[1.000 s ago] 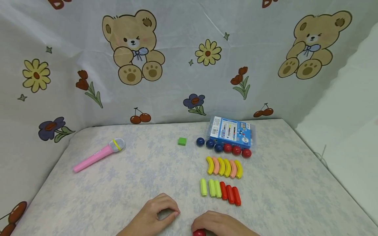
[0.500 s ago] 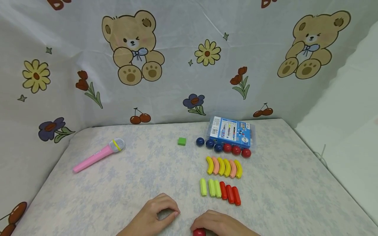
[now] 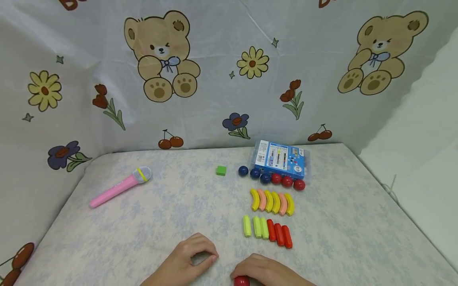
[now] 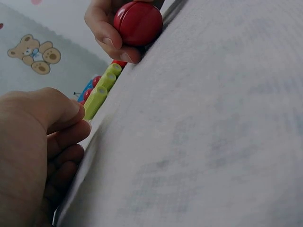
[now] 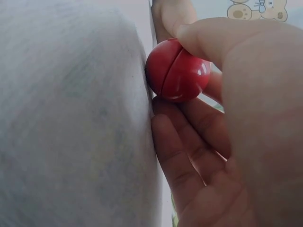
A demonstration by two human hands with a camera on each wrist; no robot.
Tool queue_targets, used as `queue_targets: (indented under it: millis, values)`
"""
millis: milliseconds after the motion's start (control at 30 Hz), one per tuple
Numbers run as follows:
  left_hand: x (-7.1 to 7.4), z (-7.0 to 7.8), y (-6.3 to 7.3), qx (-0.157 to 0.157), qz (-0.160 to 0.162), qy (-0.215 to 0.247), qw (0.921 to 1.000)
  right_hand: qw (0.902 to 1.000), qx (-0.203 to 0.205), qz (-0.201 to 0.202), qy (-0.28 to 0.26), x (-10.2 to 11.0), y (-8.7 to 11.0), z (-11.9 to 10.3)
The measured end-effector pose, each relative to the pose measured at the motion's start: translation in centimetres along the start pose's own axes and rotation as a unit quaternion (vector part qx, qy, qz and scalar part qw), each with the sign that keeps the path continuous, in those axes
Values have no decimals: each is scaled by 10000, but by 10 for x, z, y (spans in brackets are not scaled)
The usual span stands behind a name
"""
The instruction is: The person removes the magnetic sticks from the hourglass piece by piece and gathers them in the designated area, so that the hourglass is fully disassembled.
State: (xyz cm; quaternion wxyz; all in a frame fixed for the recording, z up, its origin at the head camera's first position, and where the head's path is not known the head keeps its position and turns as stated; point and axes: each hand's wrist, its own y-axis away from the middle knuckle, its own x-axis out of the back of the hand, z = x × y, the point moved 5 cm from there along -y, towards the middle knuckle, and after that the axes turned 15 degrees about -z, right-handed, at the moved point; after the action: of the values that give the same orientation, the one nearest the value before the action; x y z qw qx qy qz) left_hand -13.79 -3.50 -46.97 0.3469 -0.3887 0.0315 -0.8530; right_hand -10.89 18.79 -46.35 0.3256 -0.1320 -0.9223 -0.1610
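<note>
At the bottom edge of the head view my right hand [image 3: 266, 270] holds a glossy red ball [image 5: 177, 71] against the tabletop. In the right wrist view a thin seam runs round the ball, with the thumb on top of it and fingers beneath. My left hand [image 3: 189, 260] rests on the table to the left of the ball, apart from it. Its fingers are loosely curled, the thumb tip close to the index fingertip, and I see nothing held between them. From the left wrist the red ball shows beyond this hand, in the right hand's fingers.
Three yellow-green sticks [image 3: 257, 227] and three red sticks [image 3: 279, 234] form a row. Behind lie several yellow and pink banana-shaped pieces [image 3: 276, 203], then blue balls [image 3: 255, 173] and red balls [image 3: 287, 181] before a blue box [image 3: 280, 159]. A green block [image 3: 221, 171] and pink microphone [image 3: 114, 192] lie leftward.
</note>
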Motion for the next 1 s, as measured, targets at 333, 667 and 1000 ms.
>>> queue_targets:
  millis: [333, 667, 1000]
  values:
    - [1, 1, -1, 99, 6, 50, 9999, 10000, -49, -15, -36, 2, 0, -1]
    - [-1, 0, 1, -20, -34, 18, 10000, 9964, 601, 499, -334, 8, 8, -7]
    - [-2, -2, 0, -31, -23, 10, 10000, 9831, 13, 1789, -385, 28, 28, -11]
